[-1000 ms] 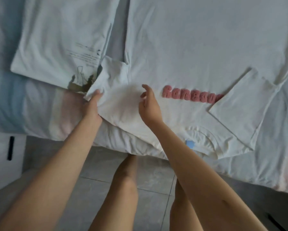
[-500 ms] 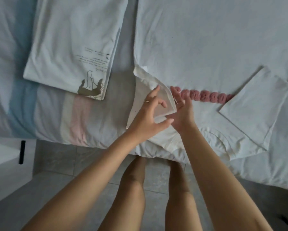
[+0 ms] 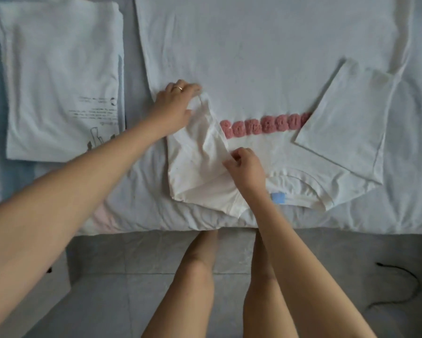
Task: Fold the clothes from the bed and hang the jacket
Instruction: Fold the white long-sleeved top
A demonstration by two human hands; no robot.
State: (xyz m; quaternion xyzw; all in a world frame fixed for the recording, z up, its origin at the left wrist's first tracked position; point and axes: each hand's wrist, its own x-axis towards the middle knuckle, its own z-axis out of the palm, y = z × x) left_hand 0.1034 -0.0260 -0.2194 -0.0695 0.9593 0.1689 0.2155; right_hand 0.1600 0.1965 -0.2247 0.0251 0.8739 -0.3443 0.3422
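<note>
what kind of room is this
Most likely a bedroom in a home: a bed with a pale sheet, a folded T-shirt and a T-shirt with pink lettering spread on it, and a tiled floor at its edge.

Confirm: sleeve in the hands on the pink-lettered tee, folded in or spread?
Folded in. The sleeve lies across the tee, its edge beside the pink lettering; left hand and right hand pinch its corners.

Left hand (image 3: pixel 174 103) and right hand (image 3: pixel 246 167) pinch the folded sleeve (image 3: pixel 197 152) on the T-shirt (image 3: pixel 253 57)
</note>
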